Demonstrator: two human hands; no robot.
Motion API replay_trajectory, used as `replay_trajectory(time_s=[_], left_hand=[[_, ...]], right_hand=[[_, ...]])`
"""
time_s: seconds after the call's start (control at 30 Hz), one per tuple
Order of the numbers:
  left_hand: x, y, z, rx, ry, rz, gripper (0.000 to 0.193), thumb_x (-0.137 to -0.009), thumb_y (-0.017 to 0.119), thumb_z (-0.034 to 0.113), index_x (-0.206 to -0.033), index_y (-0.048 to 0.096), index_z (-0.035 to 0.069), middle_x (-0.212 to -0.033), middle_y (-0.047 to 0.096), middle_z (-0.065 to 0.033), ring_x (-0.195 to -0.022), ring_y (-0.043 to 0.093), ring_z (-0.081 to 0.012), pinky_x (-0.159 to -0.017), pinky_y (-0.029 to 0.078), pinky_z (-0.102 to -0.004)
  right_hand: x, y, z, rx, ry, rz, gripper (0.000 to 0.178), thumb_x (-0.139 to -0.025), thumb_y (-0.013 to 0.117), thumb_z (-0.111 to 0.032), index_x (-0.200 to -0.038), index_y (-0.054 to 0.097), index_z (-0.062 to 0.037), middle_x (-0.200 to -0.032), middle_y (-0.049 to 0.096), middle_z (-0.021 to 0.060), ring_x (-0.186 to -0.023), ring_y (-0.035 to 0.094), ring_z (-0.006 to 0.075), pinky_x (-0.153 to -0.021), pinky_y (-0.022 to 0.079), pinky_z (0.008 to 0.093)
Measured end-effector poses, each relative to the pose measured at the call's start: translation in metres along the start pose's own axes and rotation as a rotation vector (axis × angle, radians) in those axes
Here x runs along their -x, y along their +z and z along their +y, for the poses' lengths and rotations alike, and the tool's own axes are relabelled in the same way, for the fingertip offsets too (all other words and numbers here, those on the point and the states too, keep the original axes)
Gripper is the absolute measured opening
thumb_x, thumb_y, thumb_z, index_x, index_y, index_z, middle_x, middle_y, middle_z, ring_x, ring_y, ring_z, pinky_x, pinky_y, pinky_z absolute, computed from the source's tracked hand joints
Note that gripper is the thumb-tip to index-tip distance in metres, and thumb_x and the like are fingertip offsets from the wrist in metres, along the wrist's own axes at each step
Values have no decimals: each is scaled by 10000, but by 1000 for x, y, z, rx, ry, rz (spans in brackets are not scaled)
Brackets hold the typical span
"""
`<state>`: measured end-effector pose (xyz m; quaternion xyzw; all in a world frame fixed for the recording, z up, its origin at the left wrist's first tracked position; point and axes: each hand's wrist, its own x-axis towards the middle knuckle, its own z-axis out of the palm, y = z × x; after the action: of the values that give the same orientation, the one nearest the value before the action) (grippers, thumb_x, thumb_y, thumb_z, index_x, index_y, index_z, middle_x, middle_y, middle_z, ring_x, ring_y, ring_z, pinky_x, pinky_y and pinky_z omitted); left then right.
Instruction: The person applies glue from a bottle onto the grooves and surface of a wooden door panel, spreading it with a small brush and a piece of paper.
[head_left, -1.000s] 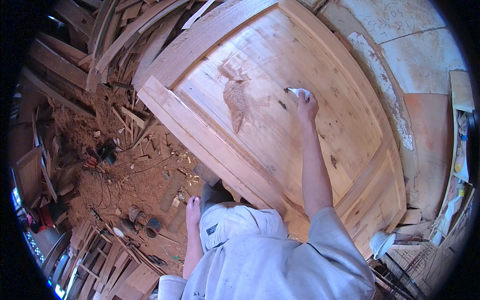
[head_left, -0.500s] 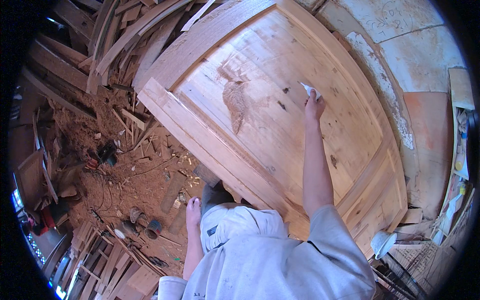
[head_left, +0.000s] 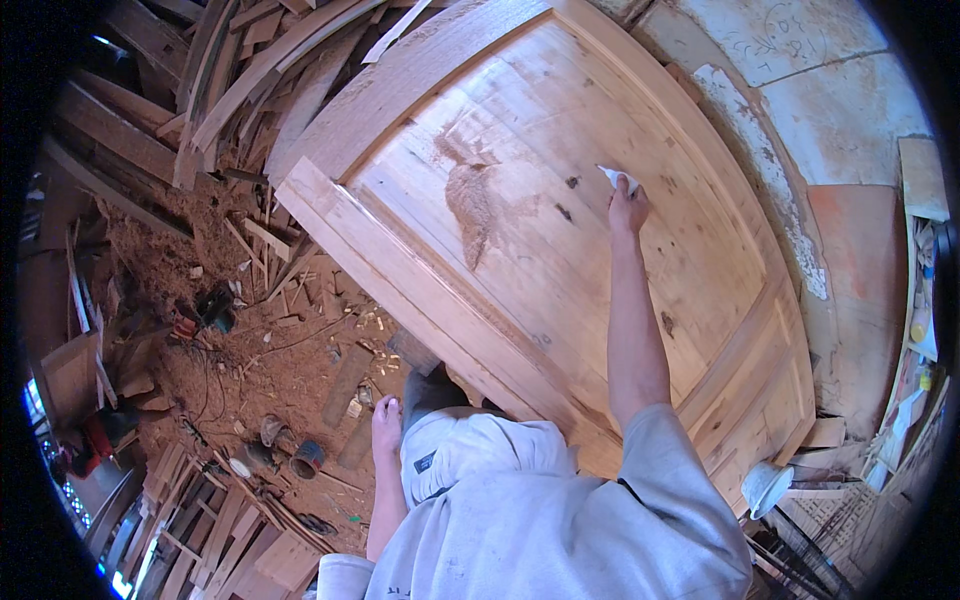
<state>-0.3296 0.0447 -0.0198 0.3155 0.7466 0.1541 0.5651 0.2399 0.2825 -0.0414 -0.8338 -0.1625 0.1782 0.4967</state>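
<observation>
My right hand (head_left: 628,207) reaches out over a large framed wooden door (head_left: 520,100) lying flat before me. It is closed around a small white nozzle bottle (head_left: 613,178), whose thin tip points up and left, close above the panel. Dark knots (head_left: 564,213) mark the wood to the left of the tip. Further left, a heap of sawdust (head_left: 468,200) lies on the panel. My left hand (head_left: 386,424) hangs low by my left side, off the door. Its fingers are curled closed, and whatever they may hold is hidden.
Offcuts and long wood strips (head_left: 230,90) are piled at the far left. Sawdust, scraps and a tin can (head_left: 307,459) cover the floor (head_left: 270,370). A white bucket (head_left: 767,488) stands by the door's near right corner. More planks (head_left: 210,510) lie at lower left.
My right hand and the bottle have stayed almost in place over the panel. At the left rim, a red shape and a board have shifted slightly.
</observation>
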Motion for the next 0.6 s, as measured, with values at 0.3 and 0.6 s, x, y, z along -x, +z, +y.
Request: replay_trajectory(time_s=[0.3, 0.6], left_hand=[[2, -1, 1, -31, 6, 8, 407, -984, 498, 305, -1200, 530, -38, -883, 600, -58, -701, 494, -87, -635, 431, -241], [1, 1, 0, 3, -16, 6, 399, -983, 502, 302, -1199, 535, -32, -912, 608, -71, -732, 510, -96, -660, 440, -244]], right_hand=[[-18, 8, 31, 144, -127, 41, 261, -930, 619, -278, -896, 588, -21, -639, 557, 11, -478, 518, 90, -408, 406, 252], [-30, 6, 43, 165, -201, 79, 259, -921, 629, -270, -901, 598, -14, -665, 582, 22, -483, 520, 94, -426, 417, 256]])
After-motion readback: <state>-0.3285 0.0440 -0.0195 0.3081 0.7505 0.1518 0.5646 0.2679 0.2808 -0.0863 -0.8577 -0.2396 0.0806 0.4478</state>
